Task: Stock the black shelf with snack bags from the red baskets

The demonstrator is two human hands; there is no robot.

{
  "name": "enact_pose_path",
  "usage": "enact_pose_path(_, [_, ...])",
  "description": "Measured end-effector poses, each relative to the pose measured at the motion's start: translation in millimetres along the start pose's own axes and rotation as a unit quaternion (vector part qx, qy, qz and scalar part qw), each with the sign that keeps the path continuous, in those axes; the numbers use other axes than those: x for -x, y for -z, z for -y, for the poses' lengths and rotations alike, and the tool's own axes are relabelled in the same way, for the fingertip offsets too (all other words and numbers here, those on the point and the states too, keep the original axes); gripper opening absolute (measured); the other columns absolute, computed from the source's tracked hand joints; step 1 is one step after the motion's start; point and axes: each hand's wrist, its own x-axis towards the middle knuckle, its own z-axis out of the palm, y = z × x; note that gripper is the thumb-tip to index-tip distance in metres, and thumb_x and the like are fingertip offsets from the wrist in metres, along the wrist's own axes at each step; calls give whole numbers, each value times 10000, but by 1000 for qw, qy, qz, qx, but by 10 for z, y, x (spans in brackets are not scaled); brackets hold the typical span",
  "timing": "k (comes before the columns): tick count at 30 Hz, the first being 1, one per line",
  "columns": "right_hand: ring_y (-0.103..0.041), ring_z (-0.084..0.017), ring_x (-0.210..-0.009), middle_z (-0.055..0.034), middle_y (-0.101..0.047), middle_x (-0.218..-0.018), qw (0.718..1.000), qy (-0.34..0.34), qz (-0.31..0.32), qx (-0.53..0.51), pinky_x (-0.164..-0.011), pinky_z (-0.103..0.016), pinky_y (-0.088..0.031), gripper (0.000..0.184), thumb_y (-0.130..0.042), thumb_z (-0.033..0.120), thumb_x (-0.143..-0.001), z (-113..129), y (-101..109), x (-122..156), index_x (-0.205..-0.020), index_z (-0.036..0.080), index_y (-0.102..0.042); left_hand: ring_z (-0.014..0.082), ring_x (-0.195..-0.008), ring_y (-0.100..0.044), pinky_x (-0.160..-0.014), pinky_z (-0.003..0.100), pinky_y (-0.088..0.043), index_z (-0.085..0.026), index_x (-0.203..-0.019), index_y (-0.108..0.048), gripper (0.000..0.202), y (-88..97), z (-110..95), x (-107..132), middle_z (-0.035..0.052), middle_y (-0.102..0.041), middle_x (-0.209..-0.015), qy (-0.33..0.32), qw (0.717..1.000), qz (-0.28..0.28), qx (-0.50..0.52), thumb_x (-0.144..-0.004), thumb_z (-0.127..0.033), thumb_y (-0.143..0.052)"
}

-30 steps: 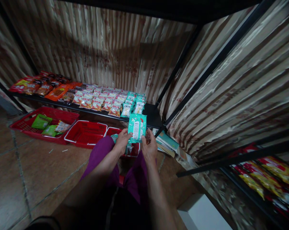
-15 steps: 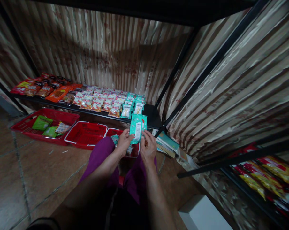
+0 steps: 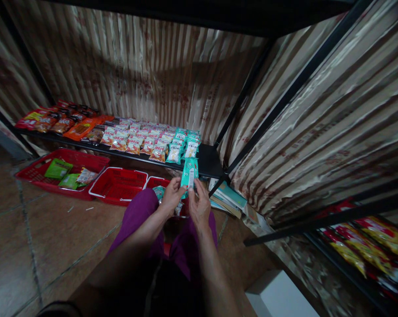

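My left hand and my right hand both pinch the lower end of a teal snack packet, held upright above my purple-clad knees. The packet is turned nearly edge-on and shows a white label strip. It hangs just in front of the low black shelf, where rows of small red-and-white packets and teal packets lie flat. Under my hands is a red basket with more teal packets in it.
Two more red baskets stand on the tiled floor to the left; the far one holds green packets. Orange and dark packets fill the shelf's left end. Books lie right of the shelf post. A white box sits at lower right.
The teal packet has been turned from facing me to nearly edge-on, and both hands have drawn closer together and slightly down.
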Motion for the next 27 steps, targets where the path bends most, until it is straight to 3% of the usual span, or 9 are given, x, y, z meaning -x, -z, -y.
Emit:
enact_pose_path(5, [-479, -241, -1248, -147, -516, -1347, 998, -43, 32, -42, -1050, -438, -359, 503, -438, 437, -887, 22, -13, 7, -1296, 153, -507, 183, -942, -610, -875, 293, -439, -161, -921, -581, 320, 0, -16, 16, 72, -672, -983, -7, 1000, 1, -23, -666, -310, -704])
enact_pose_path(9, [-436, -241, -1288, -121, -469, -1396, 984, -105, 60, -131, -1076, -432, -323, 602, -491, 503, -842, 28, -14, 18, -1348, 179, -443, 185, -931, -602, -869, 294, -445, -178, -973, -630, 303, 10, -47, 39, 48, -676, -957, -15, 998, 4, -67, -754, -387, -612])
enact_pose_path(13, [-440, -251, -1282, -122, -463, -1399, 969, -150, 76, -180, -1075, -420, -319, 702, -581, 507, -780, 33, -22, 32, -1369, 167, -406, 189, -1012, -577, -941, 307, -411, -211, -998, -666, 275, 40, -25, 37, 51, -664, -1049, -48, 989, 9, -136, -820, -377, -538])
enact_pose_path(19, [-513, -218, -1195, -66, -567, -1296, 946, -178, 19, -269, -1048, -389, -343, 540, -594, 423, -781, 43, -53, 21, -1269, 205, -516, 205, -1059, -570, -939, 321, -432, -199, -936, -697, 275, 74, 31, 19, 77, -646, -1100, -90, 980, 17, -178, -846, -366, -497])
enact_pose_path(22, [-588, -182, -1069, -28, -636, -1187, 911, -225, -12, -346, -967, -342, -423, 458, -601, 382, -771, 38, -80, 17, -1204, 236, -563, 197, -1012, -591, -884, 300, -464, -192, -938, -688, 224, 88, 32, -7, 72, -657, -1047, -88, 978, -15, -187, -807, -306, -546])
enact_pose_path(27, [-666, -158, -817, 5, -713, -956, 786, -348, -45, -509, -735, -286, -527, 368, -655, 328, -695, 74, -95, 11, -1050, 233, -620, 180, -937, -613, -814, 283, -487, -181, -964, -655, 233, 152, 4, -112, 62, -669, -974, -51, 982, -99, -154, -757, -273, -599])
